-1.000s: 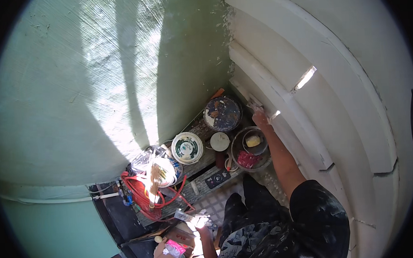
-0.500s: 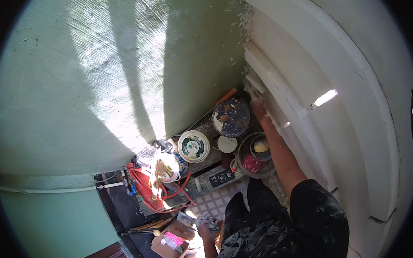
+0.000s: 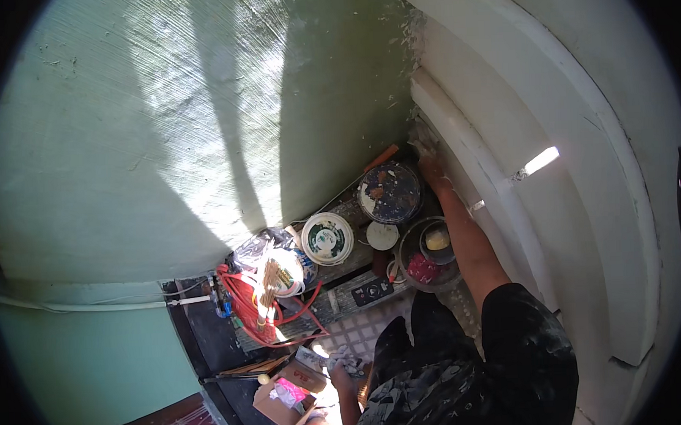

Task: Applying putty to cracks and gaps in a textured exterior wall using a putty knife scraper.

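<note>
The right hand seemingly works at the white wall, next needing steady contact; its fingers and the left hand's I cannot tell.

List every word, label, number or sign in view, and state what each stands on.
Nothing is quoted here; print or markings show on these:
White round lid: green printed design, any wording too small to read.
White-and-blue bucket: coloured label, blurred and partly in glare.
Cardboard box: short lettering on its upper side, small and tilted, not surely legible.
Black flat piece: pale marks, too small to identify.
</note>
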The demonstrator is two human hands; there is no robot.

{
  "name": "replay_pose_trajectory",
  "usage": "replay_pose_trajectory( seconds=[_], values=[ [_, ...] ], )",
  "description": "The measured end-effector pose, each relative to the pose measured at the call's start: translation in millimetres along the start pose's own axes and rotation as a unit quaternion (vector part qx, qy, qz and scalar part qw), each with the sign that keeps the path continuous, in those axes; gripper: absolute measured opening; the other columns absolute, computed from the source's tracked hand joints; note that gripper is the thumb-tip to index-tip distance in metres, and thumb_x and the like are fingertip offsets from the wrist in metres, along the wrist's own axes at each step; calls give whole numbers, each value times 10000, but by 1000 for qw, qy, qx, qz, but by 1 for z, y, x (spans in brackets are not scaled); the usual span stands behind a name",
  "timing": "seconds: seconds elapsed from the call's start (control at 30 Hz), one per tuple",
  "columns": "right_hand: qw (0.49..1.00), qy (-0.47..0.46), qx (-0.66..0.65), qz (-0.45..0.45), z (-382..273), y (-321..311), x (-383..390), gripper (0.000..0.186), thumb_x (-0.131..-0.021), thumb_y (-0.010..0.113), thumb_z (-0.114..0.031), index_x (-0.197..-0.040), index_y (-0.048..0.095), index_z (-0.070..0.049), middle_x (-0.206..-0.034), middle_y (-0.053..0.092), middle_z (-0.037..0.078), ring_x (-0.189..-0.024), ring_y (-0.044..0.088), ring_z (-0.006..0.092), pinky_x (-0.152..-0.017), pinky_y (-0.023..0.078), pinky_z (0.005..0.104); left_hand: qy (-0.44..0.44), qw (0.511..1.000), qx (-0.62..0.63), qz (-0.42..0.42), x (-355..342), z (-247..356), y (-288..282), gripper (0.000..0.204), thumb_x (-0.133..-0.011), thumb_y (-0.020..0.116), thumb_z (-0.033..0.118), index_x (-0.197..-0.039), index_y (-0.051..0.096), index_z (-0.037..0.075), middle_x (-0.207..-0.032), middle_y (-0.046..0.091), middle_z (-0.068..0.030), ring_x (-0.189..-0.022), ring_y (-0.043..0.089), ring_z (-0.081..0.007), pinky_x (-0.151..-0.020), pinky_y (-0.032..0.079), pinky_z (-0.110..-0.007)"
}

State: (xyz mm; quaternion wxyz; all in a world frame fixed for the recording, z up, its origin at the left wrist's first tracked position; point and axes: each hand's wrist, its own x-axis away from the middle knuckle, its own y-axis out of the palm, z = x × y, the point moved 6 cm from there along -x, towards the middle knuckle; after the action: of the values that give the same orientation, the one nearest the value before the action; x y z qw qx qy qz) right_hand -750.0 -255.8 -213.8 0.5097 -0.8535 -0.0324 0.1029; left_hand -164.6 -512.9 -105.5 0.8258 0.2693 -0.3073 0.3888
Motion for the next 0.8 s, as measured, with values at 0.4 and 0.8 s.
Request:
replay_pose_trajectory(
  seconds=[0.4, 0.8],
  values=[
    [995, 43, -91, 19, -46, -84, 154, 260, -840, 519, -145, -1027, 586, 23, -1017, 603, 241, -994, 549, 411, -879, 425, 474, 26, 982, 32, -183, -45, -9, -18, 195, -729, 507, 39, -908, 575, 3, -783, 608, -103, -527, 533, -168, -455, 442, -267],
    [802, 396, -443, 66, -28, -166, 480, 270, -752, 645, -58, -1012, 628, 11, -873, 652, 74, -754, 635, 178, -653, 512, 340, -70, 865, -37, -496, 29, 9, 162, 253, -868, 534, 99, -1101, 582, 13, -1237, 548, -124, -944, 547, -103, -837, 423, -240]
  ],
)
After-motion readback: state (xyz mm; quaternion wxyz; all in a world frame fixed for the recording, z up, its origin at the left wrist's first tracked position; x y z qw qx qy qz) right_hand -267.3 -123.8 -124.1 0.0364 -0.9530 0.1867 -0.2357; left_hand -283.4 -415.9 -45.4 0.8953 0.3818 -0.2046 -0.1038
